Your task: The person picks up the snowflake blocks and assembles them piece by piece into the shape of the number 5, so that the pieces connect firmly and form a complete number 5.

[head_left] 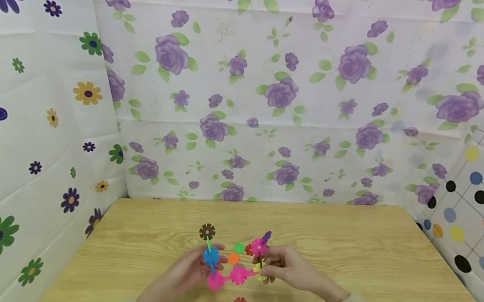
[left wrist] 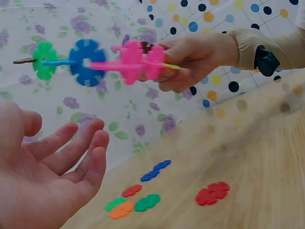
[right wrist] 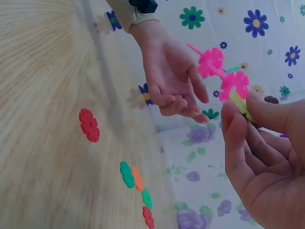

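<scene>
My right hand [head_left: 289, 268] pinches a yellow notched disc [right wrist: 241, 104] between thumb and fingers. The disc belongs to a chain of interlocking plastic discs held above the table. Along it run pink discs [head_left: 239, 275], a blue disc [left wrist: 87, 62], a green disc [left wrist: 45, 60] and a brown disc [head_left: 207, 232] at the far end. A purple disc [head_left: 266, 236] sticks up near the right hand. My left hand [left wrist: 59, 167] is palm up with loosely bent fingers, beside and below the chain; the left wrist view shows a gap between them.
On the wooden table [head_left: 151, 225] lie loose discs: a red disc [left wrist: 212, 193] nearer me, then an orange disc [left wrist: 122, 210], two green ones, another red one and a blue disc [left wrist: 156, 170]. Flowered cloth [head_left: 247, 98] hangs behind; dotted cloth [head_left: 483, 193] stands at the right.
</scene>
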Tool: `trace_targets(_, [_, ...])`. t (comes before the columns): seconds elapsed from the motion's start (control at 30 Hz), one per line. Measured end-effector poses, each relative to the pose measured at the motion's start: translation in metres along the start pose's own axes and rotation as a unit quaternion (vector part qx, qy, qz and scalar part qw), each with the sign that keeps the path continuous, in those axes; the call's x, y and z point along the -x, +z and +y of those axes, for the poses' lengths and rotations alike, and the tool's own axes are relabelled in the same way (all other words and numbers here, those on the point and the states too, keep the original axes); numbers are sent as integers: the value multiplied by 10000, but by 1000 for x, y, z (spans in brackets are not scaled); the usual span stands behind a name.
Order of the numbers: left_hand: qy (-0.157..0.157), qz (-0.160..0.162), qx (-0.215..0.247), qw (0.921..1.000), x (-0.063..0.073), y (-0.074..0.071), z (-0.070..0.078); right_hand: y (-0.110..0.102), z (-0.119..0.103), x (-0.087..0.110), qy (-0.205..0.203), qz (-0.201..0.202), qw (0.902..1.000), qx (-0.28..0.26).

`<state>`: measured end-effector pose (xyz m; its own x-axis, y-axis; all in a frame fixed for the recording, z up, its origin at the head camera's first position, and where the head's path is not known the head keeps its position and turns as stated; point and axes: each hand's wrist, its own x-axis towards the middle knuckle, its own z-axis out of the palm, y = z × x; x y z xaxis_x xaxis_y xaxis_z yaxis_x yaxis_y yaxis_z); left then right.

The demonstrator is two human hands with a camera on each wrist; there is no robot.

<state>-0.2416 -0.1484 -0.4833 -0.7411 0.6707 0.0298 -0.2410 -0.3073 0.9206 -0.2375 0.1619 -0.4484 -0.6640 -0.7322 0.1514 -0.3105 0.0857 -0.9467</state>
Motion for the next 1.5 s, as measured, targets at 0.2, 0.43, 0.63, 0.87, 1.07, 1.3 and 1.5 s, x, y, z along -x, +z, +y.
trace_targets(0.2, [-253, -850, -179, 9959, -5, -3, 25, -11, -4, 4, 85, -581, 9983, 6])
trace_targets(0.43, [-101, 412, -2660, 9630, -8, 21, 60, -24, -9, 9, 130, -874, 9946, 536])
trace_targets(0.63, [341, 1067, -4068, 9066, -8, 60, 68, -27, -12, 8, 192, -944, 9919, 826])
trace_targets(0.87, [82, 1006, -3019, 9480, -19, 90, 45, -21, -16, 2, 170, -922, 9862, 1366])
trace_targets(1.07, [110, 1104, -2295, 9670, -30, 102, 23, -18, -17, -3, 103, -830, 9857, 1461])
trace_targets(1.3, [507, 1221, -1638, 9776, -37, 106, 7, -14, -19, -7, 266, -602, 9887, 1347])
trace_targets(1.5, [834, 1341, -1446, 9768, -41, 106, 2, -7, -22, -10, 417, -284, 9917, 1185])
